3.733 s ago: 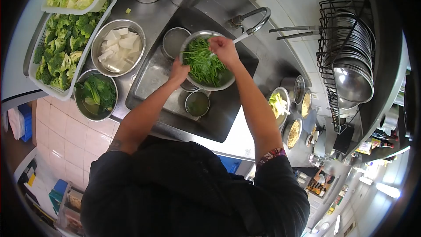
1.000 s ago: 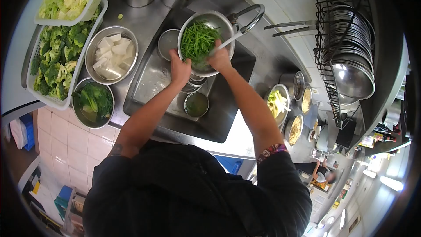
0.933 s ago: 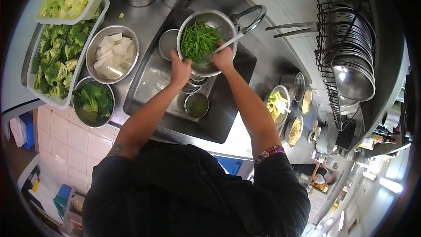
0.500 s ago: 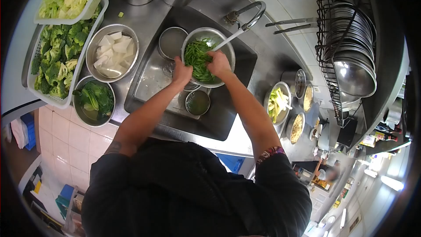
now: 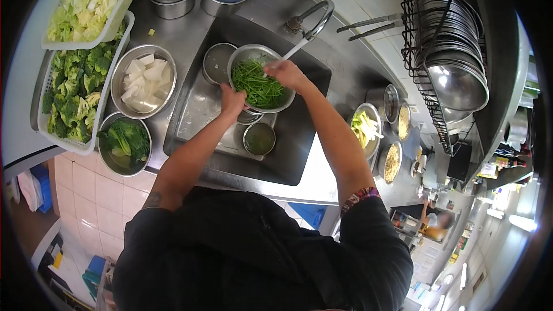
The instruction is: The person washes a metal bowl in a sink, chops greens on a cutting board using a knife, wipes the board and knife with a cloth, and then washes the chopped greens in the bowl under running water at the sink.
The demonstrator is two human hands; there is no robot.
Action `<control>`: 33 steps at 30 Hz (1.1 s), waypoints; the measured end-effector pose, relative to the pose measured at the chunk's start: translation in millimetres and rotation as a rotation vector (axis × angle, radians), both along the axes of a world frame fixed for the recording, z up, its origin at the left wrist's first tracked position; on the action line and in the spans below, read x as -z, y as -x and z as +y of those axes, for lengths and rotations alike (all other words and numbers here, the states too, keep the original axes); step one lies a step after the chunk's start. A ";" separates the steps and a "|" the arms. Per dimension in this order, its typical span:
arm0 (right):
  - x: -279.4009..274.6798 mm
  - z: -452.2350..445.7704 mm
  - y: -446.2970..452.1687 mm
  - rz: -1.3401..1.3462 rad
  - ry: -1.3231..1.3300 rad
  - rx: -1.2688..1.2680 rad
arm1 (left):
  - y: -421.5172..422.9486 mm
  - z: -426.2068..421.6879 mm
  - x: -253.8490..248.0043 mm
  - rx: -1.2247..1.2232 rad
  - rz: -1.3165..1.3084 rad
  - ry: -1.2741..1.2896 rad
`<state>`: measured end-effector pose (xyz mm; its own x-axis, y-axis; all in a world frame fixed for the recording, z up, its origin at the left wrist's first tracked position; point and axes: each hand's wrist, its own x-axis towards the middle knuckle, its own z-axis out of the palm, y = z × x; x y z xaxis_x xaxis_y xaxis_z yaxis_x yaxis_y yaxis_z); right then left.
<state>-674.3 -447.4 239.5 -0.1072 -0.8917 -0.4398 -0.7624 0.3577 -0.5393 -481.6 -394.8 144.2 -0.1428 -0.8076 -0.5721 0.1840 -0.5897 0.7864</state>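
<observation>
A round metal bowl (image 5: 242, 55) of cut green stem vegetables (image 5: 257, 83) is held over the sink (image 5: 190, 121). My left hand (image 5: 233, 101) closes on the bowl's near left rim. Above its right side is my right hand (image 5: 287, 75), fingers curled together over the greens. A straight pale line (image 5: 295, 49), either a tube or running water, goes from the curved tap (image 5: 319, 11) to my right fingers. What those fingers grip is hidden. Beside the bowl sits a metal pan (image 5: 218, 64), and nearer me a small pot of greenish liquid (image 5: 259, 139).
At left stand white chunks in a bowl (image 5: 117, 95), leafy greens in a pot (image 5: 124, 147), a broccoli basket (image 5: 91, 148) and a chopped cabbage tub (image 5: 78, 45). Right: a dish rack (image 5: 410, 40) and bowls of food (image 5: 374, 152). Another person (image 5: 435, 227) is far off.
My right hand has lifted out of the greens to just above them. The greens look looser and more spread. My left hand stays at the bowl's rim; the whole view has shifted slightly.
</observation>
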 end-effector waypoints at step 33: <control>55.8 149.0 -59.9 -1.105 -0.036 0.985 | 3.3 15.1 -1.3 -0.160 -0.007 0.061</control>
